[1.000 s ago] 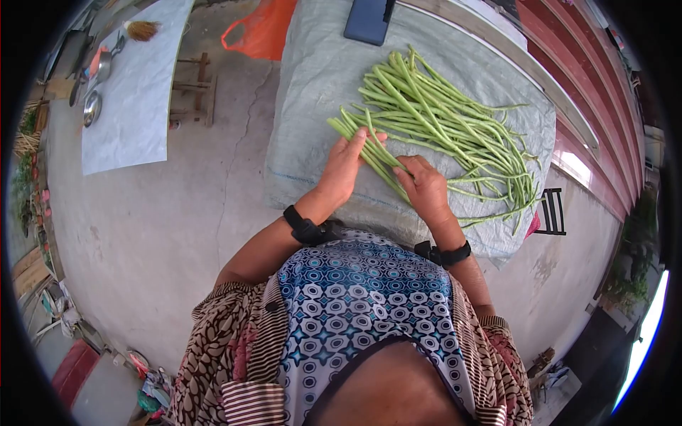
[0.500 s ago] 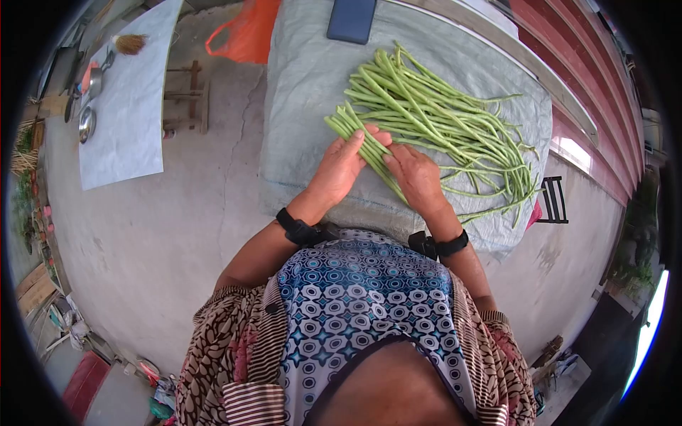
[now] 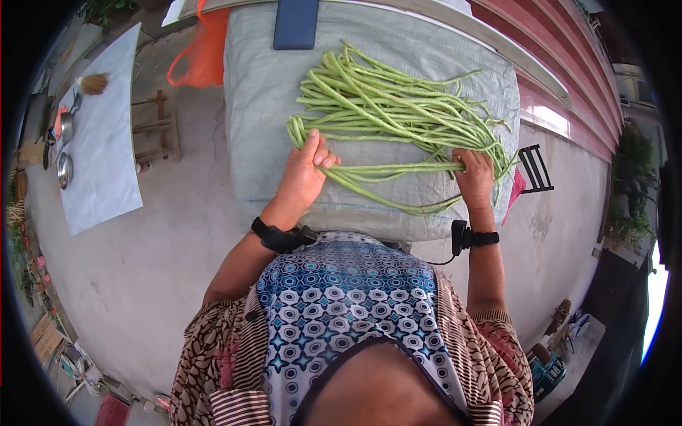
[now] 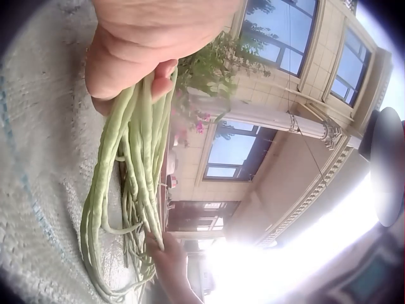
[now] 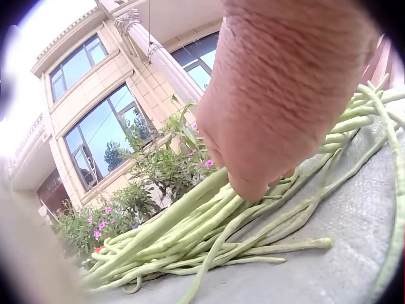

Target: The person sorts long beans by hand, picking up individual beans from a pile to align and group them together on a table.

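Note:
In the head view the left hand [image 3: 304, 172] grips a small bunch of long green beans [image 3: 383, 170] near one end, thumb on top. The right hand [image 3: 474, 177] pinches several of the same beans farther along, at the right of the cloth. Some held beans sag in a curve between the hands, on the wearer's side. Behind them lies a larger pile of beans [image 3: 383, 99]. In the left wrist view the beans [image 4: 107, 164] run from the left hand [image 4: 152, 44] to the right one. The right hand's fingertips [image 5: 253, 187] are partly hidden in the right wrist view.
A grey woven sheet [image 3: 256, 128] covers the work surface. A dark blue phone [image 3: 296, 25] lies at its far edge. To the left are an orange bag [image 3: 206, 53] and a white-topped table [image 3: 106, 163] with a brush and metal bowls. A black rack [image 3: 536, 168] stands right.
The right hand has moved away from the left, rightward along the held beans, and the hands are now wide apart. The head view has shifted, so the sheet and pile appear farther left.

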